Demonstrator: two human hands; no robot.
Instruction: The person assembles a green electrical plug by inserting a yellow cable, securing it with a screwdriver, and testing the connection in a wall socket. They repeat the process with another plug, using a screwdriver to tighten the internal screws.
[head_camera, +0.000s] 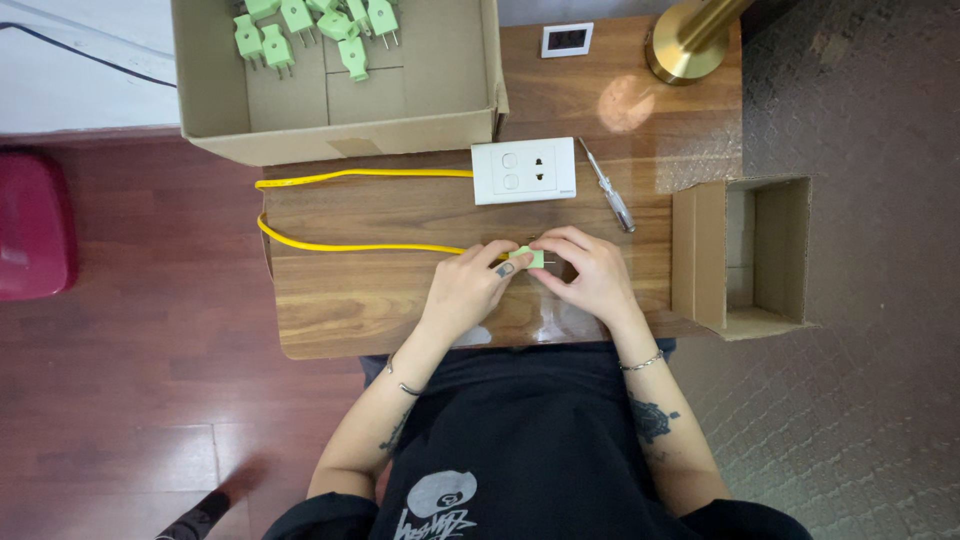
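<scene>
My left hand (470, 287) and my right hand (588, 272) meet over the middle of a small wooden table (340, 300). Between their fingertips they pinch a light green plug (529, 257) with metal prongs pointing right. A yellow cable (350, 245) runs from the plug leftward, loops at the table's left edge and comes back to a white wall socket (523, 170) lying flat just beyond my hands. A screwdriver (607, 185) with a clear handle lies right of the socket.
A cardboard box (215, 110) at the back left holds several more green plugs (300, 25). Another cardboard box (770, 250), open, stands off the table's right edge. A brass lamp base (685, 45) and a small white device (566, 40) sit at the back right. A red object (30, 225) is on the floor at left.
</scene>
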